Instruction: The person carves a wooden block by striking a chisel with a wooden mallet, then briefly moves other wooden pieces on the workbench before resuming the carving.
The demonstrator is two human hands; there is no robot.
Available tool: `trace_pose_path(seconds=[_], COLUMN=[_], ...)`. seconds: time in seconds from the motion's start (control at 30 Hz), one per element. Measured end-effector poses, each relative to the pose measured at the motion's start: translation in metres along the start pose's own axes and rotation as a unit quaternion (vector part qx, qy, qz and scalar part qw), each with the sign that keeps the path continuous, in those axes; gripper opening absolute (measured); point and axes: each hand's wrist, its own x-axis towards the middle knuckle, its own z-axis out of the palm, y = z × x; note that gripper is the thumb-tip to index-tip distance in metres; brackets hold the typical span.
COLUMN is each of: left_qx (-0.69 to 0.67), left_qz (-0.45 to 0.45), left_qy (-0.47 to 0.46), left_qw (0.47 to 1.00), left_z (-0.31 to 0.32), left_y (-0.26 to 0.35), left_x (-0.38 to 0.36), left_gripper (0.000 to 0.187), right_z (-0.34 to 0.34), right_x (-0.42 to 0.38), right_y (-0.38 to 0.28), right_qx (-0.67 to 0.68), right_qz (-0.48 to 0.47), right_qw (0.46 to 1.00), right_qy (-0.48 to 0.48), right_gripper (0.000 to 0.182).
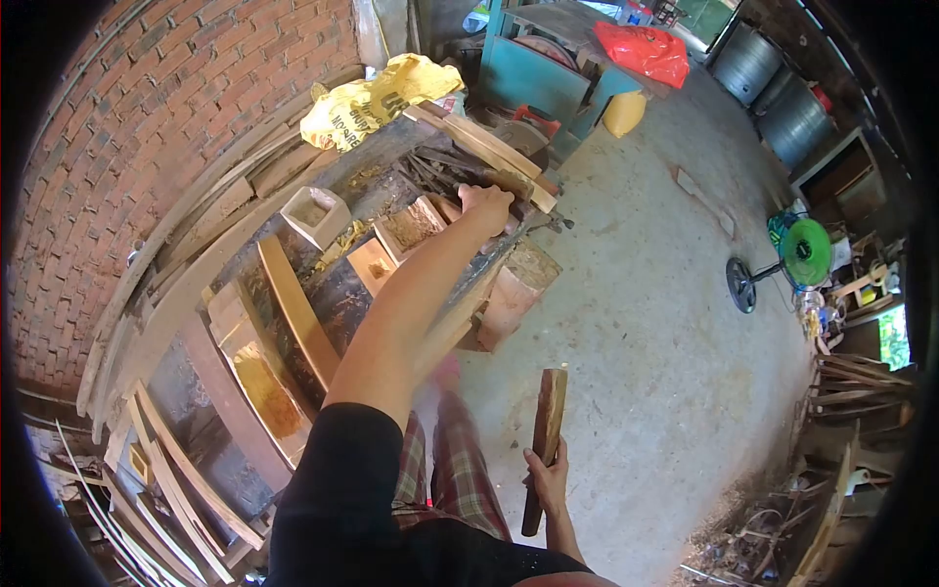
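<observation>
My left hand (pixel 486 207) reaches across to the far end of the workbench. Its fingers curl down beside a heap of dark, thin tools (pixel 435 168), and whatever they grip is hidden under them. Close to that wrist sit a wooden box (pixel 409 231) with a hollow top and a light wooden block (pixel 372 266) with a small hole. Low on the right, my right hand (pixel 550 481) is closed around a piece of wood (pixel 551 406), dark brown along its side, held nearly upright above the concrete floor.
Curved wooden pieces (pixel 298 313) and boards lie along the bench beside a brick wall (pixel 186 117). A log stump (pixel 518 284) stands at the bench's near side. Farther off are a yellow sack (pixel 381 98), a teal machine (pixel 533 83) and a green fan (pixel 806 252).
</observation>
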Motion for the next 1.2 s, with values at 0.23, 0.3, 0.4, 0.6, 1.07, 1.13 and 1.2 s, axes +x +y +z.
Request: trace_pose_path(seconds=[0.23, 0.3, 0.4, 0.6, 1.07, 1.13, 1.2], left_qx=[0.143, 0.101, 0.036, 0.009, -0.32, -0.304, -0.286], left_qz=[0.116, 0.161, 0.203, 0.304, 0.157, 0.164, 0.167], left_qy=[0.16, 0.311, 0.331, 0.359, 0.422, 0.435, 0.463], left_qw=[0.97, 0.931, 0.921, 0.882, 0.834, 0.831, 0.822], left_z=[0.011, 0.008, -0.009, -0.037, -0.004, -0.005, -0.013], left_y=[-0.002, -0.005, -0.005, 0.017, 0.046, 0.042, 0.042], left_x=[-0.04, -0.057, -0.098, -0.216, -0.479, -0.498, -0.511], left_gripper=[0.035, 0.041, 0.044, 0.051, 0.044, 0.043, 0.043], right_z=[0.003, 0.002, 0.004, 0.009, -0.016, -0.019, -0.019], right_x=[-0.005, -0.007, -0.005, -0.017, -0.098, -0.112, -0.137], right_y=[0.002, 0.005, 0.011, 0.017, 0.098, 0.079, 0.036], right_qx=[0.006, -0.001, 0.002, 0.01, -0.051, -0.035, 0.028], right_qz=[0.02, 0.02, -0.01, -0.036, -0.114, -0.136, -0.165], right_qw=[1.0, 0.999, 0.999, 0.993, 0.975, 0.974, 0.966], right_qy=[-0.017, -0.025, -0.038, -0.108, -0.182, -0.178, -0.195], right_gripper=[0.069, 0.069, 0.069, 0.07, 0.048, 0.047, 0.046])
